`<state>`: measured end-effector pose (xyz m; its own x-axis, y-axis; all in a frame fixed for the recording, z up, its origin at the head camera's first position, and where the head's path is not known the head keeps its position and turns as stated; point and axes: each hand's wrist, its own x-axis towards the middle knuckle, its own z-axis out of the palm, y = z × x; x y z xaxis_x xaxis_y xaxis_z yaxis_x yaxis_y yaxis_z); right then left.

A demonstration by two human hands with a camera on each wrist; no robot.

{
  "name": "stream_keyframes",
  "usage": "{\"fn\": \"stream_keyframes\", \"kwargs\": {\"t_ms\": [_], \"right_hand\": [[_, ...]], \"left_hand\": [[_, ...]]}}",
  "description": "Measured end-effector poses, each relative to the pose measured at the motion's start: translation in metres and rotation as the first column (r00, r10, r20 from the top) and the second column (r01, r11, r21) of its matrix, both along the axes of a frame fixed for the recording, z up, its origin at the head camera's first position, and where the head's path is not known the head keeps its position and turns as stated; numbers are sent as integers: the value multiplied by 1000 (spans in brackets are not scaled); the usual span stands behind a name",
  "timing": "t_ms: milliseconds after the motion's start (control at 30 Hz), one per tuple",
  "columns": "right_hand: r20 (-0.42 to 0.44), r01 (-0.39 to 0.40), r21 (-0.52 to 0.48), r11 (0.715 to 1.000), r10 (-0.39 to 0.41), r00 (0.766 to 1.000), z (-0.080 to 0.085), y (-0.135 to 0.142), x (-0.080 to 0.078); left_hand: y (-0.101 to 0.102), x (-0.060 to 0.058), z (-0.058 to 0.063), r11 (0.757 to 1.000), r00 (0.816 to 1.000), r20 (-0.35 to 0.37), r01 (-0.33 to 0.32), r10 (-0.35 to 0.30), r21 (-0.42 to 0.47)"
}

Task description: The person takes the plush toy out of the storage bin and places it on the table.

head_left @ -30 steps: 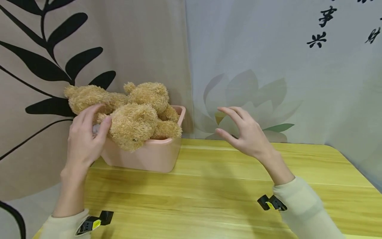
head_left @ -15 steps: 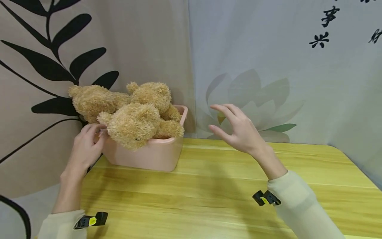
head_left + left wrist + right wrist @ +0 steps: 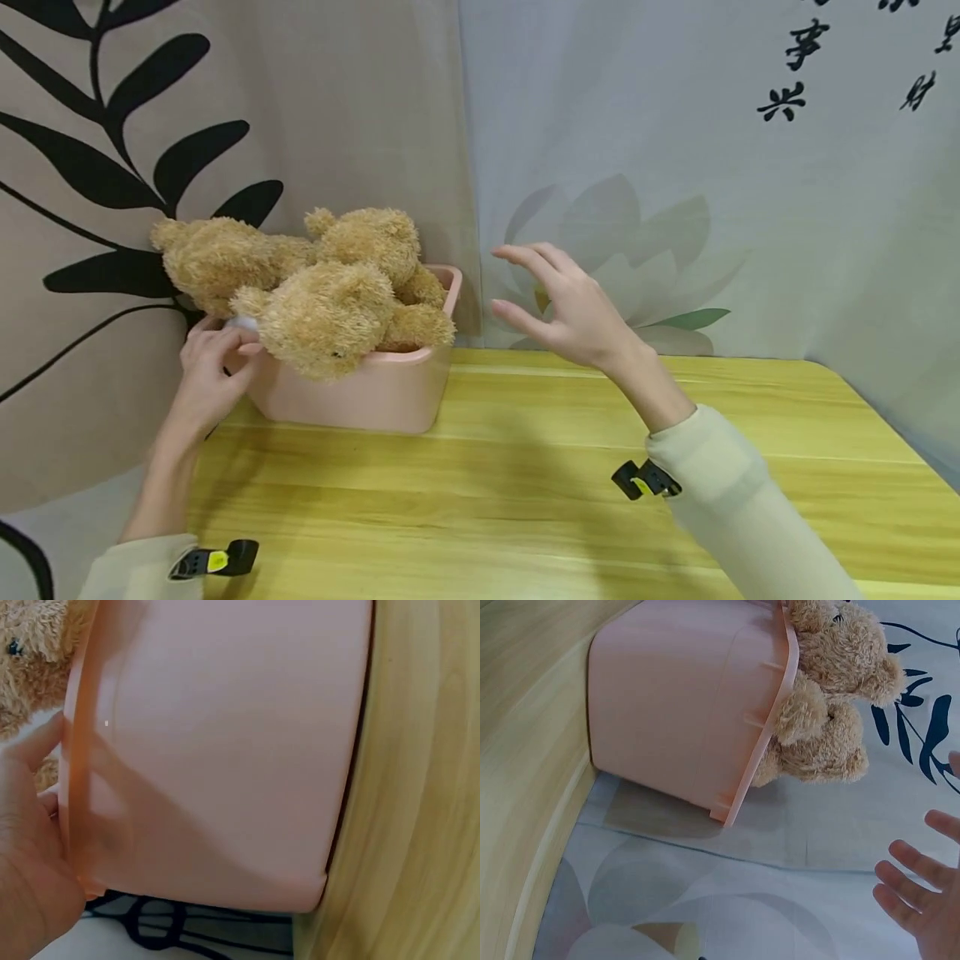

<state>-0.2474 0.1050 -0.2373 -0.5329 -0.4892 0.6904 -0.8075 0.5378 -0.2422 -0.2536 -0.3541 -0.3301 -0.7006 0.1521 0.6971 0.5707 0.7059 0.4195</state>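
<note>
A pink plastic storage bin stands on the wooden table at the left, with several tan plush teddy bears piled in it and above its rim. At the bin's left front corner my left hand grips the rim with curled fingers, close beneath the bears; a small white patch shows beside its fingertips. In the left wrist view, this hand lies along the bin's rim. My right hand is in the air right of the bin, fingers spread and touching nothing. Its fingers also show in the right wrist view.
The wooden table extends right and forward of the bin. Behind it hangs a cloth backdrop with leaf, lotus and character prints. A black curved cable-like thing is at the lower left edge.
My left hand has moved down from beside the bears to the bin's left front rim, its fingers now more curled. The right hand has drifted left, nearer the bin.
</note>
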Motion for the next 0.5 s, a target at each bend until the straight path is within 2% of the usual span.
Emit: {"fn": "stream_keyframes", "kwargs": {"t_ms": [233,367,467,500], "right_hand": [[49,-36,-16,999,36,998,7,-33,-4],[64,-74,-24,997,76,995,10,-52,-5],[75,-100,-27,995,102,992,11,-66,-5],[85,-110,-31,993,112,990,13,-72,-2]], "left_hand": [[-6,-7,-3,998,997,-55,56,-54,35],[-7,-11,-4,994,988,-111,109,-105,30],[-4,-14,-5,992,984,-132,121,-118,22],[-5,-11,-3,992,985,-129,121,-117,20]]}}
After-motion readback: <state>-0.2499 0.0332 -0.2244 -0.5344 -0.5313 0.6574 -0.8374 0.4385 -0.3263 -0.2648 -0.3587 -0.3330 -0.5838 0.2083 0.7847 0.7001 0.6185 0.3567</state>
